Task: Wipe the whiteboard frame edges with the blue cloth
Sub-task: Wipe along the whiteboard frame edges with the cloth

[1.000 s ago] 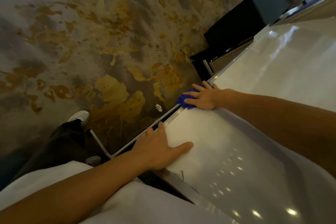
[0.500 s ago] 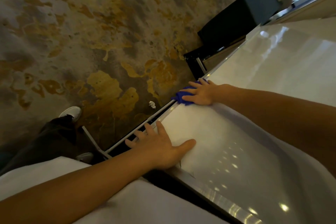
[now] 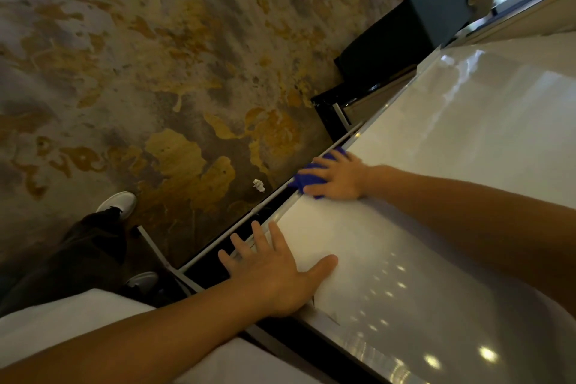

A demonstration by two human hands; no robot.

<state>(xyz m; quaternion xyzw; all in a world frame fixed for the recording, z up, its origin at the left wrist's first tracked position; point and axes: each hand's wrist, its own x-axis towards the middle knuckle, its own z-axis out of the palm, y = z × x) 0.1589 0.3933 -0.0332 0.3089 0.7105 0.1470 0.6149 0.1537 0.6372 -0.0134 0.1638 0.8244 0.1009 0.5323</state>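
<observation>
The glossy white whiteboard (image 3: 452, 140) fills the right half of the head view, with its silver frame edge (image 3: 282, 212) running diagonally down its left side. My right hand (image 3: 338, 179) lies flat with straight fingers on the bunched blue cloth (image 3: 300, 181), pressing it against that frame edge. Most of the cloth is hidden under the fingers. My left hand (image 3: 277, 271) rests lower on the board with its fingers spread over the frame edge and its thumb out on the white surface. It holds nothing.
A grey and yellow patterned carpet (image 3: 156, 72) lies to the left. The board's white stand bars (image 3: 156, 251) sit beside my white shoe (image 3: 120, 201). A dark box (image 3: 402, 40) stands at the board's far end. A small white scrap (image 3: 258, 185) lies on the carpet.
My left hand has opened out, its fingers now spread over the frame edge instead of curled behind it. My right hand and the cloth stay at about the same spot on the edge.
</observation>
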